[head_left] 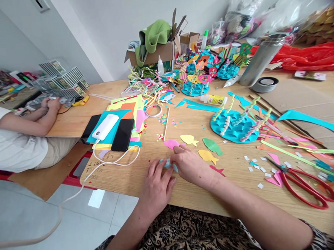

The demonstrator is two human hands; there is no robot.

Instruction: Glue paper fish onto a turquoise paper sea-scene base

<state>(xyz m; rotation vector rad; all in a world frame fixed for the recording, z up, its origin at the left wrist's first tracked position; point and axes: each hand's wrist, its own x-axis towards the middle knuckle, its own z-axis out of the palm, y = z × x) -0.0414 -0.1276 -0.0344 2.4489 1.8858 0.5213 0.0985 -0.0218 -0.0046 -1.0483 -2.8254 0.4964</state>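
A light blue paper cutout lies on the table near its front edge, mostly covered by my hands. My left hand rests flat over its left side, fingers stretched out. At the cutout's right side, the fingers of my right hand are pressed together and bent down; whatever they pinch is hidden. Around them lie paper fish: a pink fish, a pale yellow fish, a green fish, an orange-yellow fish and a red fish partly under my right wrist.
Red-handled scissors lie at right among paper scraps. Behind them stands a blue base with twisted stems. A thin stick, tape roll, black phone and cabled power bank lie further left. Another person works at far left.
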